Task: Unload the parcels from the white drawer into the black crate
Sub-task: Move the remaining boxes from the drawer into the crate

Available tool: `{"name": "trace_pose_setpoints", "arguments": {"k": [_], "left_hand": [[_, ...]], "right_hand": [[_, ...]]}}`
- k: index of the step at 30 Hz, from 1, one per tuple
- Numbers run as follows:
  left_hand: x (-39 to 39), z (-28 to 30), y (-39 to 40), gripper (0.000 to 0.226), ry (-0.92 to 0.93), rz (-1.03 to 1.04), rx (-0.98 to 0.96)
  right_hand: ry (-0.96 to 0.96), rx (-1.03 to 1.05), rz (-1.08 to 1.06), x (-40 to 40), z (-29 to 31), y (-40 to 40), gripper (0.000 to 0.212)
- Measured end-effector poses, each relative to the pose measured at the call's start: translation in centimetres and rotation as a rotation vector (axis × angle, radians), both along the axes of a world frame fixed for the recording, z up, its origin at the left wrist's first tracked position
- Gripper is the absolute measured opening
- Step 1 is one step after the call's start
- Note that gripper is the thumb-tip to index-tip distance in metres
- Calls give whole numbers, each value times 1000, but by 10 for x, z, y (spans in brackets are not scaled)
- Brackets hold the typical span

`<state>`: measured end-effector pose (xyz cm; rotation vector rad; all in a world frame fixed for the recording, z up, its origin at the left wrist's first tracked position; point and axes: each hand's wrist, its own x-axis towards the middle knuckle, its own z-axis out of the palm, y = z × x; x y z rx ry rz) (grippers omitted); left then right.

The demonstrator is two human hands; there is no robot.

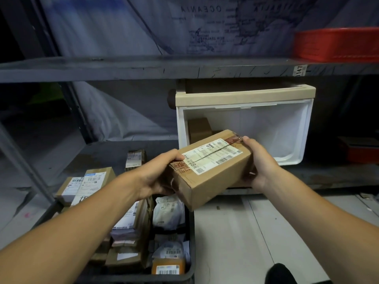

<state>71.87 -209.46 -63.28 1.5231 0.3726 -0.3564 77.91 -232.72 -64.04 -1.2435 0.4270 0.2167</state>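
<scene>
A brown cardboard parcel [211, 171] with a white shipping label is held in the air between both hands, in front of the white drawer [287, 124]. My left hand [160, 175] grips its left end and my right hand [260, 162] grips its right end. The drawer stands pulled open on the lower shelf, with another brown parcel [199, 128] inside at its left. Below and to the left, the black crate [190, 232] on the floor holds several parcels and padded bags.
A grey shelf board [143, 68] runs overhead, with a red crate [336, 44] on it at the right. A small parcel [134, 158] lies on the lower shelf left of the drawer. Pale floor [256, 232] spreads right of the crate, a dark shoe [280, 273] on it.
</scene>
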Motion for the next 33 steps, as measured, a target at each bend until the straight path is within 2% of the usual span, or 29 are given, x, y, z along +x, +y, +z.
{"name": "trace_pose_setpoints", "arguments": {"k": [4,7,10,15,18,21,25,28,33], "left_hand": [[1,-5,-12,30,-45,45,-166],[-1,-10,-22,39,-71,42,-215],[-2,-15,-30,41,-61,-8,-212],[-6,-18,-25,33,-60,-117,-85],[-3,-15,-20,17,-74,-29,-150],[2,-12,-18,17,-138,122,-220],[2,-16,-13,19,-215,198,-180],[-1,-19,-7,12,-243,231,-150],[-9,-17,4,12,-266,278,-94]], "right_hand": [[-70,67,-17,5,-4,5,53],[-120,23,111,1,-3,12,42],[-145,11,216,-5,-5,17,29],[-167,-50,304,-9,-1,12,25],[-85,-25,383,-13,5,7,31],[-38,-33,465,-17,8,7,32],[-47,-104,417,-15,4,12,40],[-38,-138,404,-15,1,14,38],[-24,-144,434,-21,1,23,37]]}}
